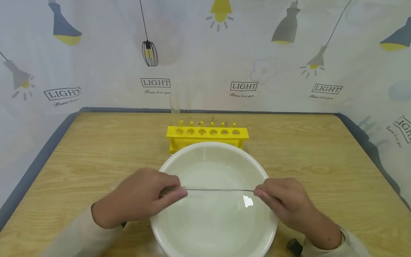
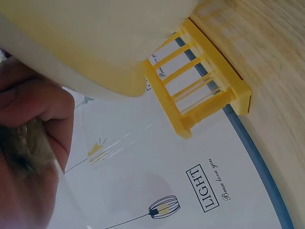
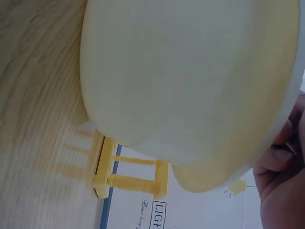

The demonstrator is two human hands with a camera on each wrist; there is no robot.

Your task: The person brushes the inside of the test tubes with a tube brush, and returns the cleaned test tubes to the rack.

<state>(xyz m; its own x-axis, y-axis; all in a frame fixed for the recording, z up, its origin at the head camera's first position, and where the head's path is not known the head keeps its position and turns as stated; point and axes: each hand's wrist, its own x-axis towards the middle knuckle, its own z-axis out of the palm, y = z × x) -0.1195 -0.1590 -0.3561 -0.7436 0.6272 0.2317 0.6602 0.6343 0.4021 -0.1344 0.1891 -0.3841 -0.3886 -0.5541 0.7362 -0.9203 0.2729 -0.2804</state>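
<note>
In the head view my left hand (image 1: 144,194) grips a clear test tube, mostly hidden by the fingers; its clear side shows in the left wrist view. Pale brush bristles (image 2: 31,148) show within that grip. From there the test tube brush's thin twisted wire (image 1: 218,189) runs straight across to my right hand (image 1: 289,200), whose thumb and fingers pinch its far end. Both hands are above the sides of a round white basin (image 1: 208,145), with the wire spanning it. Water with a bright reflection (image 1: 248,201) lies in the basin.
Behind the basin stands a yellow test tube rack (image 1: 207,132), with one clear test tube (image 1: 174,109) upright in its leftmost hole. A short dark cylinder (image 1: 294,246) is near my right wrist. A lamp-printed sheet (image 1: 199,64) hangs behind the wooden table (image 1: 321,153).
</note>
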